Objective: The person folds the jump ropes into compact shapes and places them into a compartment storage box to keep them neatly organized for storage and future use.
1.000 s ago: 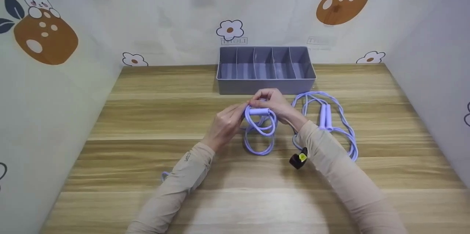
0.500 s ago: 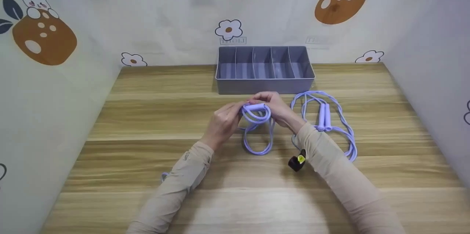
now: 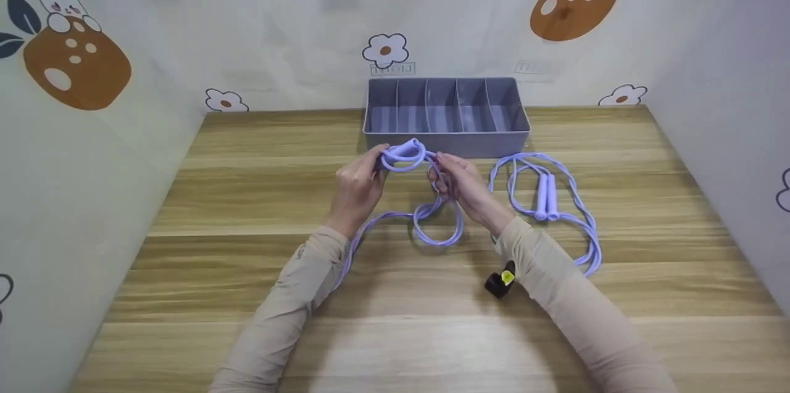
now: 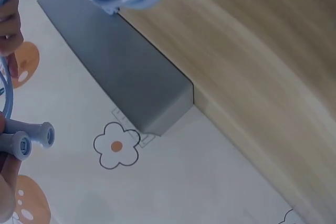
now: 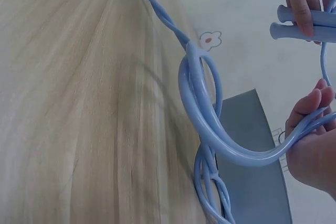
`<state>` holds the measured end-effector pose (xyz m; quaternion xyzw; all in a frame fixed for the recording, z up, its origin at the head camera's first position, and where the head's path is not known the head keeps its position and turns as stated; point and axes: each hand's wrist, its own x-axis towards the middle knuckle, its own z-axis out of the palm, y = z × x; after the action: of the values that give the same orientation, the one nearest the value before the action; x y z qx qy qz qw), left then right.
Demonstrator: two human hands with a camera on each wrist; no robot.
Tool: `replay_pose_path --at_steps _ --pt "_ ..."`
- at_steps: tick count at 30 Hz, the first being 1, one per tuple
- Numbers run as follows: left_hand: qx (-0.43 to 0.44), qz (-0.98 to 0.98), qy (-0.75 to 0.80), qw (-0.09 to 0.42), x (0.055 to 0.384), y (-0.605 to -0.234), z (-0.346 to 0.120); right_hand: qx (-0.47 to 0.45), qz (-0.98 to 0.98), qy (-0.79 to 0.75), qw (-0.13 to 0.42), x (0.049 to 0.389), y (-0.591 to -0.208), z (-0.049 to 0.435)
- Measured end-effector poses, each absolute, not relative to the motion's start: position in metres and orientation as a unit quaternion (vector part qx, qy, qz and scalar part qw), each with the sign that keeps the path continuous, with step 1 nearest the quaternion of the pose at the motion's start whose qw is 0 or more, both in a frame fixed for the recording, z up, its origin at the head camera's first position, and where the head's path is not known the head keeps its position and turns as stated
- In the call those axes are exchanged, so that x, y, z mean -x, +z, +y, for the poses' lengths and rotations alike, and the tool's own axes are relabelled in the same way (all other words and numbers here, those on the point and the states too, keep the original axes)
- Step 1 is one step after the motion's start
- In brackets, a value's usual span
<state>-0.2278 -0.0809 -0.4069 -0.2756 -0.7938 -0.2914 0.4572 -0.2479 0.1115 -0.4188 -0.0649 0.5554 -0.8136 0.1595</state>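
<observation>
My left hand [image 3: 358, 186] holds the paired handles [image 5: 302, 32] of a light purple jump rope [image 3: 439, 242], its thumb across them in the right wrist view. In the head view, those handles stick up at a slant beside the fingers, with a loop of cord around them. My right hand [image 3: 467, 190], a short way to the right, grips the doubled cord, which runs through its curled fingers in the right wrist view. Below the hands the cord hangs in a loop, and a twisted stretch trails toward the left forearm, which hides its end.
A grey box [image 3: 447, 145] with several compartments stands against the patterned back wall, just behind the hands. To the right, a second purple jump rope [image 3: 583, 202] lies coiled on the wooden table [image 3: 247, 195], its handles side by side. A black device [image 3: 497, 284] sits at the right wrist.
My left hand has moved left and up, away from the right hand, carrying the handles, which have tilted. The twisted cord now stretches out to the left.
</observation>
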Motion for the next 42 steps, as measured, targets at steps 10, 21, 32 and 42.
replay_pose_path --at_steps 10,21,32,42 --pt "0.222 -0.802 -0.316 0.457 0.228 -0.388 -0.086 0.117 0.589 -0.786 0.142 0.239 -0.420 0.112" --pt "0.160 -0.810 -0.317 0.468 0.233 -0.373 -0.098 0.119 0.662 -0.737 0.066 0.229 -0.426 0.115" --pt "0.071 -0.811 -0.413 0.408 0.235 -0.362 -0.105 0.030 0.633 -0.773 0.003 0.210 -0.412 0.110" --pt "0.062 -0.843 -0.396 0.359 0.237 -0.357 -0.098 0.115 0.732 -0.665 -0.090 0.209 -0.403 0.124"
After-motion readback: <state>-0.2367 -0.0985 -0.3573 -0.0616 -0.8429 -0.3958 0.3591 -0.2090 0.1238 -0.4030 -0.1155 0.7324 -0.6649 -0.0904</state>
